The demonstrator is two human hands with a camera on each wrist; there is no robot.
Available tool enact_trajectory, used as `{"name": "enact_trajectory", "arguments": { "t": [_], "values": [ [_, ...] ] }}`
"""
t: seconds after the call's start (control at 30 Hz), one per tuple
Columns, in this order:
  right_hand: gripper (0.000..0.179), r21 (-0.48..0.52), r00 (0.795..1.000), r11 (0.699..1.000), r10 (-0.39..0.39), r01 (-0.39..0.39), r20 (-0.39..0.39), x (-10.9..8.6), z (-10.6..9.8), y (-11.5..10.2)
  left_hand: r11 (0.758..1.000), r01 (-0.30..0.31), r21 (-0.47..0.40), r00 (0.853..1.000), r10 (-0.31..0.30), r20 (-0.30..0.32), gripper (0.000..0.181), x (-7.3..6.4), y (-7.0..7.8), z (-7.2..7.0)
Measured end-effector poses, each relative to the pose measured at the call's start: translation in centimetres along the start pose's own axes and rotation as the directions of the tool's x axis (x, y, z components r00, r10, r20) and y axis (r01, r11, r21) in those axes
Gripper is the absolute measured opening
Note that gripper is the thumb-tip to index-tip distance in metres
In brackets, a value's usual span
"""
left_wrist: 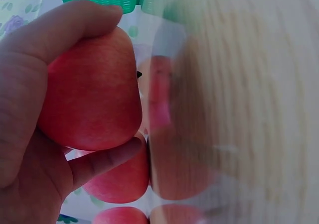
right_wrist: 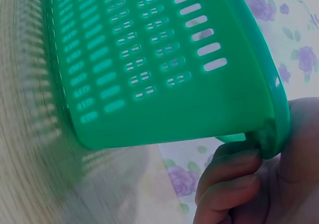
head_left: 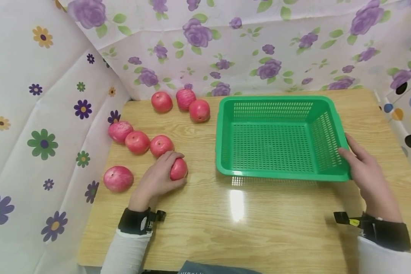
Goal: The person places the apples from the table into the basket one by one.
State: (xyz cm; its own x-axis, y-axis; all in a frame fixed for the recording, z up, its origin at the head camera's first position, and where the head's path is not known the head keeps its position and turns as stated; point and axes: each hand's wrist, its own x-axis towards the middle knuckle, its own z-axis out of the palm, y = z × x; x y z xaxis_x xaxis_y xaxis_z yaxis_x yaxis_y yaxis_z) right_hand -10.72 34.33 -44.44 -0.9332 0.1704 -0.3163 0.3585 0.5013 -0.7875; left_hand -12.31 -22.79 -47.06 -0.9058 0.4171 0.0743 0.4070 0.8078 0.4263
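My left hand grips a red apple, its thumb and fingers curled round the fruit's sides. In the left wrist view that apple fills the grasp, and other apples show behind it. A green plastic basket with slotted walls stands to the right on the table, and no fruit lies in it. My right hand holds the basket's right rim, thumb over the top. From the right wrist, the fingers curl under the rim at the corner of the basket.
Three apples sit at the back, one of them a red apple. A row of three, including a middle apple, lies beyond my left hand. Another apple rests left of my wrist. Flowered sheeting borders the wooden table.
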Motion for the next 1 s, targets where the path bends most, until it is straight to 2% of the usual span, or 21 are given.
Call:
{"name": "enact_trajectory", "arguments": {
  "t": [0.23,0.5,0.8,1.0],
  "values": [
    [0.055,0.019,0.998,0.999,-0.047,0.048,-0.036,0.2,0.5,0.3,1.000,-0.012,-0.013,0.999,0.011,-0.049,0.073,0.7,0.6,-0.4],
    [0.053,0.026,0.998,0.999,-0.038,0.040,-0.053,0.3,0.6,0.4,0.999,-0.050,-0.017,0.995,0.048,-0.088,0.070,1.7,1.3,-0.7],
    [0.056,0.020,0.996,0.999,-0.039,0.041,-0.074,0.4,0.8,0.3,0.996,-0.081,-0.024,0.989,0.078,-0.125,0.071,2.2,1.9,-1.1],
    [0.057,0.041,0.994,0.998,-0.046,0.050,-0.099,0.4,0.8,0.2,0.996,-0.081,-0.048,0.988,0.073,-0.139,0.071,2.7,2.3,-1.3]
  ]
}}
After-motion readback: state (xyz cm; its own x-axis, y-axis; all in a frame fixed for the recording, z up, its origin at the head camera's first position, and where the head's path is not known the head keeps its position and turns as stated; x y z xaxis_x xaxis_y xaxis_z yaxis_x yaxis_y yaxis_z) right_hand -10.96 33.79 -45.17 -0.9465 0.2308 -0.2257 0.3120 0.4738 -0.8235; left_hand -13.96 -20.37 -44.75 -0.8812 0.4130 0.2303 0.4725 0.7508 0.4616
